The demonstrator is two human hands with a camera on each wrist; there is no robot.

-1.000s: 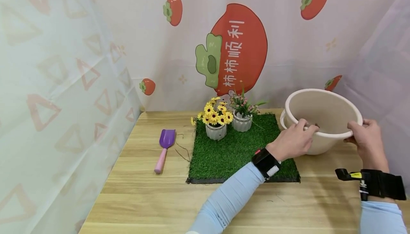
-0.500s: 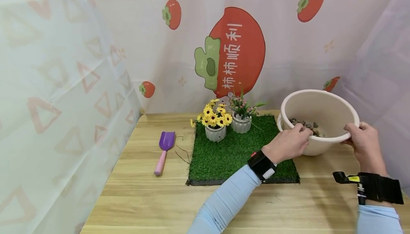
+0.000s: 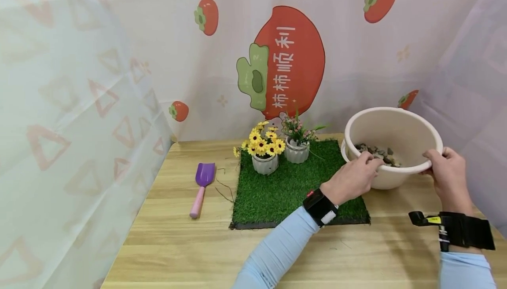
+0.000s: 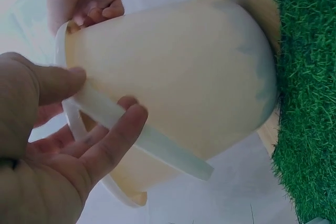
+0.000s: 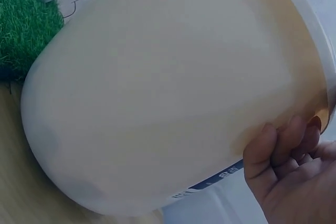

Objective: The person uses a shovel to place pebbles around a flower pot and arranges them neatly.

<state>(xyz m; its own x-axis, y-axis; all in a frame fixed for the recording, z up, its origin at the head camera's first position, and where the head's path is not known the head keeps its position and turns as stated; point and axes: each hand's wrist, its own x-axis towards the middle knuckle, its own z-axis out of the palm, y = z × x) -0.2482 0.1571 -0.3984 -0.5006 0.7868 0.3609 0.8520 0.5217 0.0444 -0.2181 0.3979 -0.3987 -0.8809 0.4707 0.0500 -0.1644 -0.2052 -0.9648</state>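
Observation:
A cream plastic bucket [image 3: 400, 135] stands at the right of the table, its wide mouth facing up and partly toward me. Grey-brown pebbles [image 3: 380, 155] lie inside, at the left of the bottom. My left hand [image 3: 352, 179] grips the near rim, thumb on top. In the left wrist view, the pale strap handle [image 4: 168, 153] passes between its thumb and fingers. On the right side of the rim, my right hand [image 3: 449, 170] pinches the edge, with fingers [image 5: 260, 148] curled underneath against the outer wall.
Left of the bucket lies a green artificial grass mat [image 3: 285, 196]. On it stand a pot of yellow flowers [image 3: 265, 163] and a pot of pink flowers [image 3: 297, 151]. A purple hand shovel [image 3: 204, 174] with a pink handle lies farther left on the wooden table [image 3: 166, 245]. Printed cloth [image 3: 222, 69] hangs behind.
The pebbles, mostly hidden a second ago, now show inside the bucket. The bucket and both hands have shifted slightly left in the view, still at the rim.

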